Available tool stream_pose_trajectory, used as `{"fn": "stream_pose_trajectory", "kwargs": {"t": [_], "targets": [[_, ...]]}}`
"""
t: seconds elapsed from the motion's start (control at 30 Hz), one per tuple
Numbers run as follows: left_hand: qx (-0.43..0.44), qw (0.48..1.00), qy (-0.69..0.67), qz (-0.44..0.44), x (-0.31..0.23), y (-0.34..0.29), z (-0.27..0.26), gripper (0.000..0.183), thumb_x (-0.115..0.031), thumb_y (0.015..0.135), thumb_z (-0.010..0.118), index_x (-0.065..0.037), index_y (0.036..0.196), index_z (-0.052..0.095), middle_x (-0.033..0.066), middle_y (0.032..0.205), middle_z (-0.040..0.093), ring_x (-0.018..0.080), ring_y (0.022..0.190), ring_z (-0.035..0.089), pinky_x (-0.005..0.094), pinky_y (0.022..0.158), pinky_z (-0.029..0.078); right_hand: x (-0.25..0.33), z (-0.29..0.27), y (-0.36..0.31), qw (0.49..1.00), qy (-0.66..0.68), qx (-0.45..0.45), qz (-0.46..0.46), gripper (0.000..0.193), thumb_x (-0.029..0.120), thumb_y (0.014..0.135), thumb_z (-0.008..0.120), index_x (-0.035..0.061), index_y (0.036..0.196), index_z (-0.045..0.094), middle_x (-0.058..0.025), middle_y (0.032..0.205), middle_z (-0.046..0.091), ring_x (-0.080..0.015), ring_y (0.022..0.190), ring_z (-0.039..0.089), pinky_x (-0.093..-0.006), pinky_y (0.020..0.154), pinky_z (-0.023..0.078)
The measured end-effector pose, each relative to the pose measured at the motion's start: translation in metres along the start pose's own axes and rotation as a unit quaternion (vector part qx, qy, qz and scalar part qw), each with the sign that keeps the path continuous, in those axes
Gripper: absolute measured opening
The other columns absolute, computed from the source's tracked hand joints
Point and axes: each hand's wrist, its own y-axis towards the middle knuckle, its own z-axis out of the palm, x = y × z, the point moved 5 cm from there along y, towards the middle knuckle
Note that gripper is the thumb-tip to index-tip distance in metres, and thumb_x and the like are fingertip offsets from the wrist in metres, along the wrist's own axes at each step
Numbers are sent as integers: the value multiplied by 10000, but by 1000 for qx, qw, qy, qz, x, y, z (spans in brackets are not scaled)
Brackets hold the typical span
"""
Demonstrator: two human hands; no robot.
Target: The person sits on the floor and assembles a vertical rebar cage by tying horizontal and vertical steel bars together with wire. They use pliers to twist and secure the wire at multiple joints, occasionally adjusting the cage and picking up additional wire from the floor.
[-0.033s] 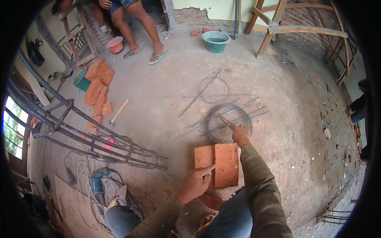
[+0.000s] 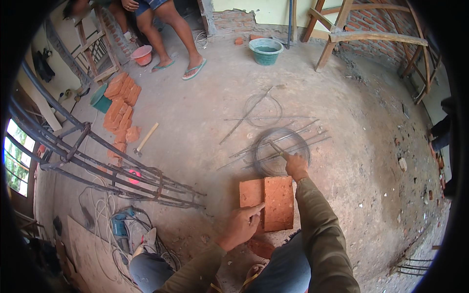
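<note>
Two orange bricks lie side by side in front of my knees, a left brick [image 2: 251,191] and a right brick [image 2: 279,204] that overlaps it. My left hand [image 2: 240,227] is over the left brick, index finger stretched to the right brick's edge. Its other fingers are curled, and anything inside them is hidden. Beyond the bricks, my right hand [image 2: 296,166] is closed around a slim metal hand tool [image 2: 279,149], whose exact kind is unclear. The tool's tip points over a coil of dark wire [image 2: 258,163] and several thin rods [image 2: 312,140].
A long rebar cage [image 2: 141,168] slants in from the left. Nearby are a hammer [image 2: 147,139], stacked bricks [image 2: 116,115], and a power tool [image 2: 119,227] among cables. Farther off stand a green basin [image 2: 266,56], a person in sandals [image 2: 171,31] and a wooden trestle [image 2: 376,37].
</note>
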Motion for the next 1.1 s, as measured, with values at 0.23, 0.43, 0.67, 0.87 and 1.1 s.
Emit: {"fn": "stream_pose_trajectory", "kwargs": {"t": [0.23, 0.43, 0.67, 0.87, 1.1], "targets": [[-9, 999, -36, -8, -2, -1, 2, 320, -69, 903, 549, 4, 1196, 653, 227, 853, 660, 352, 727, 643, 396, 679, 508, 3, -7, -3, 1000, -2, -3, 2, 464, 139, 900, 544, 298, 1336, 553, -171, 1129, 642, -360, 1043, 651, -452, 841, 548], [-11, 999, -35, 9, -2, -5, 2, 318, -63, 899, 548, 1, 1191, 656, 217, 874, 675, 359, 752, 652, 389, 696, 519, 4, -6, -1, 1000, -28, -11, 2, 315, 201, 942, 502, 191, 1239, 606, -166, 1095, 649, -345, 1027, 654, -442, 808, 548], [0, 1000, -19, -10, -1, -11, 2, 330, -87, 936, 551, -73, 1250, 653, 159, 903, 684, 204, 681, 592, 314, 658, 501, -4, 2, 4, 995, -63, -67, 42, 250, 206, 928, 483, 50, 1054, 632, -206, 1014, 657, -347, 950, 672, -456, 787, 546], [-2, 999, -26, -30, 3, -16, 2, 333, -75, 916, 545, -34, 1229, 651, 221, 1020, 687, 308, 799, 688, 345, 723, 533, -10, -5, 15, 998, 30, 8, 59, 226, 195, 911, 548, 40, 1049, 638, -214, 1060, 678, -352, 988, 682, -477, 803, 553], [-18, 998, -45, -40, 13, -20, 1, 347, -79, 917, 547, -68, 1248, 652, 209, 966, 691, 271, 741, 675, 333, 690, 523, -16, -10, 5, 996, 67, 36, 39, 212, 187, 912, 562, 65, 1060, 652, -196, 1041, 695, -371, 1014, 674, -459, 854, 545]]}}
